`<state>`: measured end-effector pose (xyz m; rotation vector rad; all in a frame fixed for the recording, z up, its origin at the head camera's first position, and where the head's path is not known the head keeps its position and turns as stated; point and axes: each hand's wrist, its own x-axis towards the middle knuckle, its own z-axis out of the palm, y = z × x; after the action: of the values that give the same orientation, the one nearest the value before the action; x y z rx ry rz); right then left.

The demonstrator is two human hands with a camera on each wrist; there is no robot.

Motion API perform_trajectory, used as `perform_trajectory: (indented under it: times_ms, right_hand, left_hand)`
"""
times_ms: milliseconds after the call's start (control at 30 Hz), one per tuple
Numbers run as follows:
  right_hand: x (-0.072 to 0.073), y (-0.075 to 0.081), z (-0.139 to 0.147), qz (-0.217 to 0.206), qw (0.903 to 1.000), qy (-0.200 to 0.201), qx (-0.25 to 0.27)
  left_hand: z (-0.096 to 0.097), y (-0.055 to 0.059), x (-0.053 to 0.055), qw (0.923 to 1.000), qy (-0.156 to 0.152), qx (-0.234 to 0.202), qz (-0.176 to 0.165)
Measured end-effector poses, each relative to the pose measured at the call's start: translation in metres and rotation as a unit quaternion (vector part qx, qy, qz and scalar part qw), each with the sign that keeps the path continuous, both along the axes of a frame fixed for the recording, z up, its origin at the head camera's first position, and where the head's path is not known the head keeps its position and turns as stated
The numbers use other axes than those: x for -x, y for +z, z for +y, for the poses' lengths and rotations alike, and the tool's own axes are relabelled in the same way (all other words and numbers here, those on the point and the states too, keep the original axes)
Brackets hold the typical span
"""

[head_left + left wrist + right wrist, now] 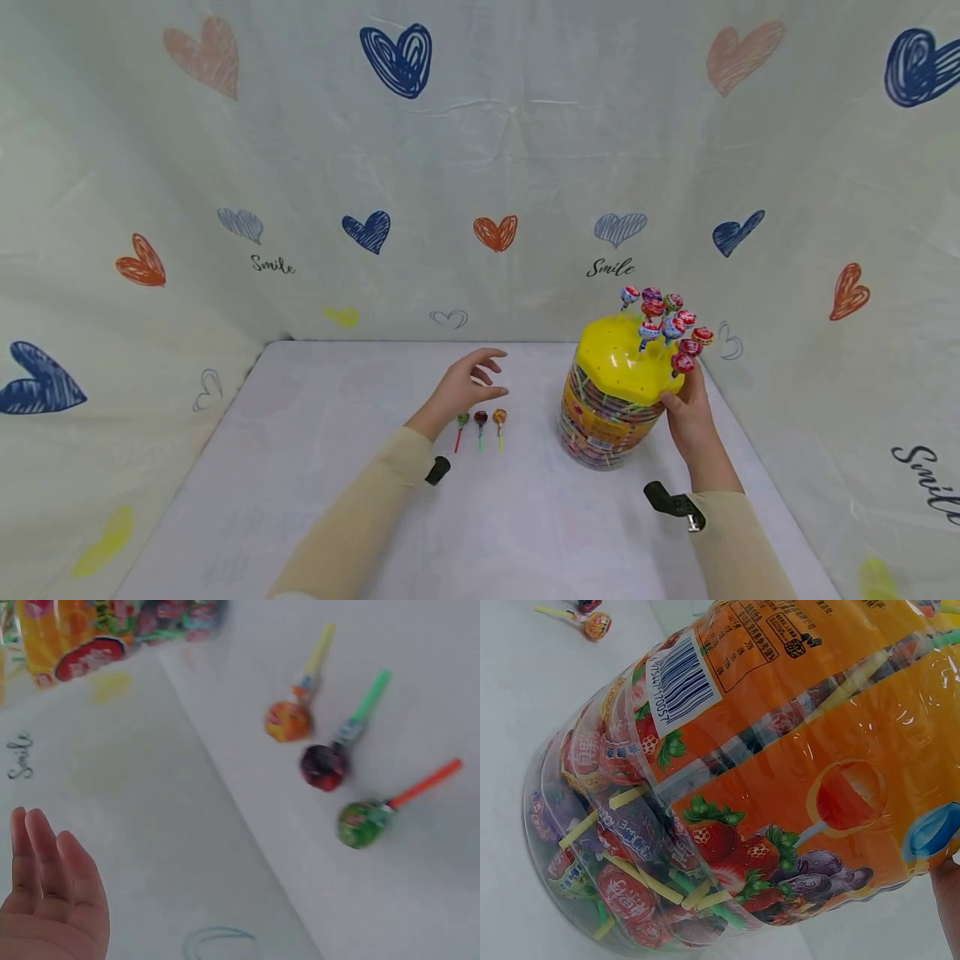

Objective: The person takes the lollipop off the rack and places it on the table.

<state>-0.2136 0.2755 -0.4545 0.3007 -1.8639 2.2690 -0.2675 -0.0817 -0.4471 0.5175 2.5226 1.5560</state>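
Observation:
A clear plastic jar (pixel 609 421) full of wrapped lollipops, with an orange fruit label, stands tilted at the right of the table. Its yellow lid (pixel 618 358) has small holes, and several lollipops (pixel 672 327) stick up out of its right part. My right hand (pixel 690 417) grips the jar at its upper right side, thumb near the lid's edge; its other fingers are hidden behind. My left hand (pixel 467 387) hovers empty with loosely bent fingers over the table. Just below it lie a green lollipop (pixel 361 823), a dark red lollipop (pixel 324 766) and an orange lollipop (pixel 289 721) in a row.
A white cloth covers the table (pixel 315 417). Behind it and at both sides hangs a pale curtain (pixel 480 150) printed with hearts and the word Smile. Each forearm has a dark wrist camera (pixel 675 504) strapped on.

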Motion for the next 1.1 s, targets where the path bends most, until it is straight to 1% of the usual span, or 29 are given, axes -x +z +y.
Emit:
perform_trajectory:
  times_ms: [67, 133, 233, 367, 500, 600, 700, 767, 833, 1100]
  right_hand:
    - [0.0, 0.0, 0.0, -0.003, 1.0, -0.001, -0.001]
    - [0.0, 0.0, 0.0, -0.005, 1.0, -0.002, -0.001]
    - [0.001, 0.0, 0.0, -0.005, 1.0, -0.002, -0.002]
    - [0.002, -0.001, 0.0, -0.001, 1.0, 0.002, 0.001]
    - [0.001, -0.002, 0.0, -0.001, 1.0, 0.0, 0.002]
    - [0.001, -0.002, 0.0, -0.003, 1.0, -0.002, 0.002]
    - [0.0, -0.002, 0.0, -0.004, 1.0, -0.002, 0.001]
    - [0.0, -0.002, 0.0, -0.005, 1.0, -0.002, -0.002]
    - [0.0, -0.001, 0.0, -0.007, 1.0, -0.003, -0.004]
    - [0.0, -0.002, 0.001, -0.006, 1.0, -0.001, -0.007]
  left_hand:
    - [0.011, 0.012, -0.003, 0.9995, -0.021, -0.019, 0.015]
    - [0.023, 0.023, -0.007, 0.9985, -0.035, -0.034, 0.026]
    - [0.04, 0.038, -0.014, 0.9968, -0.044, -0.05, 0.043]
    - [0.063, 0.049, -0.022, 0.9949, -0.051, -0.062, 0.061]
    - [0.085, 0.06, -0.028, 0.9918, -0.072, -0.063, 0.084]
    - [0.101, 0.069, -0.031, 0.9899, -0.084, -0.065, 0.094]
    - [0.113, 0.076, -0.034, 0.9896, -0.086, -0.076, 0.087]
    - [0.12, 0.078, -0.035, 0.9895, -0.088, -0.083, 0.079]
    - [0.126, 0.081, -0.036, 0.9889, -0.092, -0.086, 0.079]
    - [0.142, 0.089, -0.038, 0.982, -0.128, -0.096, 0.101]
